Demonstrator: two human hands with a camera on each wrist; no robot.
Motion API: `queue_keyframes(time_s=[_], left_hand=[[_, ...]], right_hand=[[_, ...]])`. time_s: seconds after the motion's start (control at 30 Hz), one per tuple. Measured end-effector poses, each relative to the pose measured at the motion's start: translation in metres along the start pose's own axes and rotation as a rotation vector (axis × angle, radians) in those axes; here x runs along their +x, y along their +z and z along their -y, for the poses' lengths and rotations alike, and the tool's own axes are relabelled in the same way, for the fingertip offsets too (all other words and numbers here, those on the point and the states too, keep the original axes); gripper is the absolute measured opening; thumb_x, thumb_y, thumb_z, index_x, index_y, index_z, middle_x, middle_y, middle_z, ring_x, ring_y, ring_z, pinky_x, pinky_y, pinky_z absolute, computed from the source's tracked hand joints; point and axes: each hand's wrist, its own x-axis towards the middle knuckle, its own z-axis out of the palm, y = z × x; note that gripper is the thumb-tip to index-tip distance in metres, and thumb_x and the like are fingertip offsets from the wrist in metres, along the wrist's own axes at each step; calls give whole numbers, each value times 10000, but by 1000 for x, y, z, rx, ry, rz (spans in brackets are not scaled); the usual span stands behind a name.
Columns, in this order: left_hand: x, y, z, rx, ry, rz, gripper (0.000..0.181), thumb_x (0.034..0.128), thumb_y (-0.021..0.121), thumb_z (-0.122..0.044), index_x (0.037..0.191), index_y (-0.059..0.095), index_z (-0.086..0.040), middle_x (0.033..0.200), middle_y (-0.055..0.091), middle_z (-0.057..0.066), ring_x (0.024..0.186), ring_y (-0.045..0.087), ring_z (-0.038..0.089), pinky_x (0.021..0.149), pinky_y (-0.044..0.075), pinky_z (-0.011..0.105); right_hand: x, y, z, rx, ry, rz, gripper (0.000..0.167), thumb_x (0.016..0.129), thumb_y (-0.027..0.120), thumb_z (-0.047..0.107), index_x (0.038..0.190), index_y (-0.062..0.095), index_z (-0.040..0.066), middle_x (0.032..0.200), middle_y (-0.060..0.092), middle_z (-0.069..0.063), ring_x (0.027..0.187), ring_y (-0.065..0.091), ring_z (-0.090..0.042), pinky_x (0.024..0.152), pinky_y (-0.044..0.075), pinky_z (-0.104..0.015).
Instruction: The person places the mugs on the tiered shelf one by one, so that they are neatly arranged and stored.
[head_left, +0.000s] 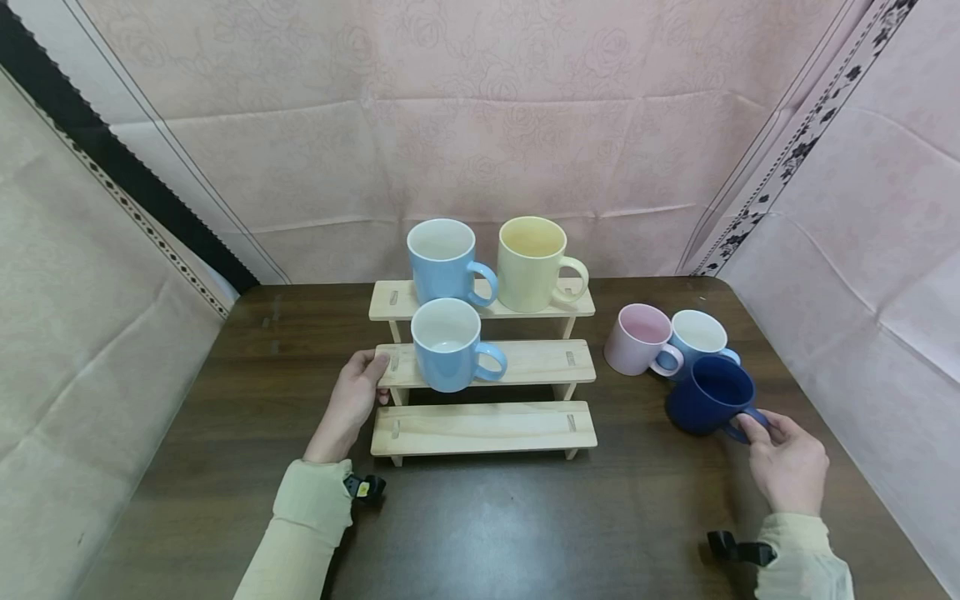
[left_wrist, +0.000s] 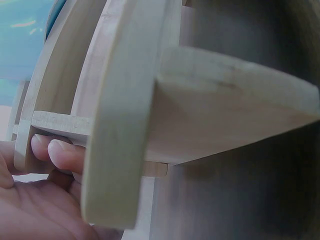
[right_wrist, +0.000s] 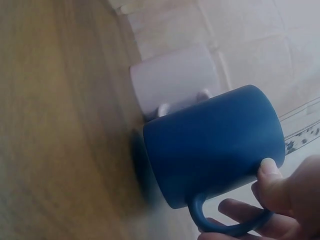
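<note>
My right hand [head_left: 791, 462] holds a dark blue mug [head_left: 708, 398] by its handle, with the thumb against the mug's upper side in the right wrist view. Whether its base touches the table I cannot tell. Just behind it are a pink mug [head_left: 637, 340] and a light blue mug [head_left: 697, 333], partly hidden. At the left end of a three-step wooden rack [head_left: 483, 429], my left hand [head_left: 348, 404] grips the middle shelf, fingers curled beneath it in the left wrist view. That shelf bears a light blue mug [head_left: 447, 354]; another blue mug [head_left: 441, 267] and a yellow mug [head_left: 528, 271] stand on the top shelf.
The brown table [head_left: 480, 525] extends around the rack. Pale patterned cloth [head_left: 480, 158] hangs behind it, and more cloth closes off the left and right sides. Each wrist wears a black strap with a small camera.
</note>
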Motion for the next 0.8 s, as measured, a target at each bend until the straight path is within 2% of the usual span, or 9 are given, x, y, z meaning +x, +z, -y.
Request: queue_keyframes(time_s=[0.07,0.1,0.2,0.27,0.4,0.63,0.73,0.8], left_hand=[[0,0,0,-3,4,-2,394,1055,398,-258,1286,429,60,908,474,94,685,465,153,618,447,254],[0,0,0,-4,5,-2,395,1055,398,-258,1287,428,60,908,474,94,685,464,153,618,447,253],[1,0,0,-2,7,-1,397,1055,398,-260,1290,427,59,914,475,95,690,465,155,616,447,249],[1,0,1,0,6,0,398,1056,397,-264,1291,428,56,920,475,97,696,465,157,618,448,247],[1,0,1,2,7,3,402,1056,397,-272,1291,426,52,928,476,97,708,465,158,620,449,241],[1,-1,2,0,4,4,408,1056,397,-282,1288,427,53,929,477,98,714,465,162,626,449,251],[1,-1,2,0,3,8,412,1055,399,-286,1291,427,51,934,475,101,719,465,166,625,447,244],[1,-1,1,3,-1,9,418,1054,402,-293,1294,428,48,943,476,103,726,468,167,633,450,248]], right_hand=[[-2,-3,4,-5,-11,-13,429,950,628,347,1180,661,-14,1126,652,-226,947,670,-272,676,392,-252],[-4,-4,7,-2,-16,-18,412,947,635,340,1170,670,-5,1118,659,-216,872,670,-167,663,384,-229],[-9,-11,16,35,-39,-24,365,943,648,305,1153,682,8,1089,672,-204,671,556,112,603,396,-143],[-12,-16,23,65,-53,-21,351,940,656,288,1152,682,9,1058,685,-195,620,488,198,573,404,-104],[-17,-26,37,115,-67,-3,355,934,668,277,1162,675,5,985,715,-130,613,538,178,554,441,-78],[-23,-36,56,189,-128,50,381,927,673,286,1168,657,-8,832,666,185,692,590,141,593,487,-91],[-27,-39,65,185,-164,55,373,923,678,288,1157,662,-1,827,663,192,713,585,147,601,486,-86],[-30,-40,73,182,-183,59,357,923,679,275,1152,666,2,863,700,97,726,589,136,608,489,-90]])
